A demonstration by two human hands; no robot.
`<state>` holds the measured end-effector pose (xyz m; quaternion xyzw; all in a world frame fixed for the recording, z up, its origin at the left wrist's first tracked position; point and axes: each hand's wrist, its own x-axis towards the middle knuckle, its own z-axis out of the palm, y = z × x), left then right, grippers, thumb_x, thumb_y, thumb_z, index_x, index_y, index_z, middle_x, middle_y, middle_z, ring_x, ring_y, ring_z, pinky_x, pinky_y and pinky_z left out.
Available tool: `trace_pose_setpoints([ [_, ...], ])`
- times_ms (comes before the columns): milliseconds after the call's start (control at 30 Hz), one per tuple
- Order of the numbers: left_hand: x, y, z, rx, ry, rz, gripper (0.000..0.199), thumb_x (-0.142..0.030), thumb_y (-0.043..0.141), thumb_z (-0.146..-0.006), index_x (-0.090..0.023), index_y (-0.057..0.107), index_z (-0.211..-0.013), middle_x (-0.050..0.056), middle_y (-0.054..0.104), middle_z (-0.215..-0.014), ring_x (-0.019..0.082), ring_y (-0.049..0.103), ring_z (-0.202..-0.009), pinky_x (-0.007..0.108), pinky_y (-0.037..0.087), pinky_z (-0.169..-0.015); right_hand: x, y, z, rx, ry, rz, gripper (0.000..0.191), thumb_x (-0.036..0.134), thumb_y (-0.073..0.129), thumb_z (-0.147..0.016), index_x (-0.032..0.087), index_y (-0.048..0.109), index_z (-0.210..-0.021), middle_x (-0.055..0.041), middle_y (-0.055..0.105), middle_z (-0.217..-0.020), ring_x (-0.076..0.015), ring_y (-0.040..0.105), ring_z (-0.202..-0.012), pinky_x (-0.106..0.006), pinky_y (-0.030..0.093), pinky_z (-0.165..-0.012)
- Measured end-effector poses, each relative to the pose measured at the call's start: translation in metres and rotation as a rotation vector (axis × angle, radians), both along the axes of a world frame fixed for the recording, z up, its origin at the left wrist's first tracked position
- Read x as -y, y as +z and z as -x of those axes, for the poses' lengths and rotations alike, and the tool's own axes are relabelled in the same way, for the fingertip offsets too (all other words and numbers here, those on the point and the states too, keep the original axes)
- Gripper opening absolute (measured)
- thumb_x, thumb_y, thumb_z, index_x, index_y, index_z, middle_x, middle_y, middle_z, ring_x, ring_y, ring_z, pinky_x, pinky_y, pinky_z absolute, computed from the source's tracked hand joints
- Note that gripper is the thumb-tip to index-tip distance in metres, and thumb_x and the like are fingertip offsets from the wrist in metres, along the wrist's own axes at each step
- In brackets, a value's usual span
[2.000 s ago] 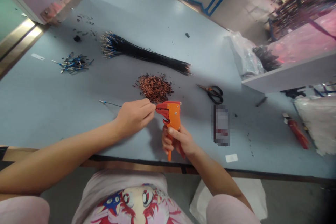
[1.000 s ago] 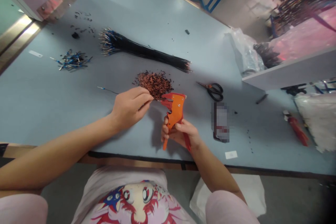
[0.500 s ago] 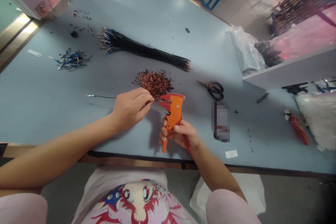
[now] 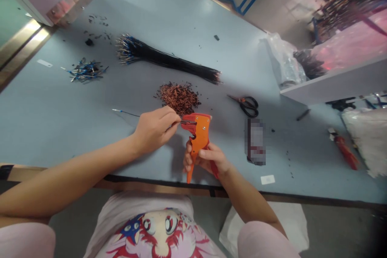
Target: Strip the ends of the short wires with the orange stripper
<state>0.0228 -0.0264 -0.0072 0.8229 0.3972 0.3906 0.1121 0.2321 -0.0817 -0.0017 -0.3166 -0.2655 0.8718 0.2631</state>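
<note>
My left hand [image 4: 154, 131] pinches a thin black wire [image 4: 125, 113] with a blue-and-metal tip, which runs out to the left across the table. The wire's other end enters the jaws of an orange self-adjusting wire stripper [image 4: 198, 137]. My right hand [image 4: 208, 159] is closed around the stripper's handles, low on the tool. The two hands are close together, and the left fingertips nearly touch the jaws. The wire end inside the jaws is partly hidden.
On the blue-grey bench [image 4: 60, 117] lie a long bundle of black wires [image 4: 166, 60], a pile of copper-coloured offcuts [image 4: 179, 98], blue-tipped wire scraps [image 4: 86, 71] and black-handled scissors [image 4: 248, 105]. A pixelated object [image 4: 254, 142] and a red-handled tool [image 4: 344, 153] lie to the right.
The wire's free end has swung back to the right since half a second ago. Both hands and the stripper have shifted only slightly, and the wire stays in the jaws.
</note>
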Motion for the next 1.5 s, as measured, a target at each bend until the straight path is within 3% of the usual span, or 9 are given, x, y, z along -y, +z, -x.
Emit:
trace_pose_setpoints([
  [733, 0.0009, 0.0002, -0.0031, -0.004, 0.005, 0.085, 0.009, -0.017, 0.049, -0.081, -0.017, 0.058, -0.080, 0.003, 0.063, -0.078, 0.012, 0.058, -0.074, 0.023, 0.043, -0.065, 0.0038, -0.0055, 0.0032, 0.124, -0.039, -0.047, 0.027, 0.038, 0.064, -0.078, 0.014, 0.054, -0.086, -0.0011, 0.058, -0.065, -0.0157, 0.058, -0.057, -0.035, 0.049, -0.058],
  [1133, 0.0011, -0.0019, -0.0027, -0.099, 0.007, 0.136, 0.013, -0.018, 0.047, -0.082, -0.018, 0.059, -0.078, 0.000, 0.060, -0.072, 0.011, 0.054, -0.066, 0.021, 0.037, -0.060, 0.0037, -0.0053, 0.0095, 0.123, -0.020, -0.098, 0.031, 0.036, 0.065, -0.078, 0.017, 0.044, -0.067, 0.0064, 0.040, -0.055, -0.0069, 0.041, -0.043, -0.027, 0.045, -0.048],
  [1500, 0.0007, -0.0037, -0.0043, -0.071, -0.004, 0.155, 0.011, -0.017, 0.047, -0.081, -0.018, 0.058, -0.078, 0.000, 0.061, -0.073, 0.011, 0.053, -0.067, 0.022, 0.038, -0.062, 0.0044, -0.0015, 0.0075, 0.101, -0.041, -0.031, 0.029, 0.036, 0.060, -0.081, 0.019, 0.040, -0.068, 0.0102, 0.031, -0.049, -0.0037, 0.026, -0.036, -0.018, 0.033, -0.035],
])
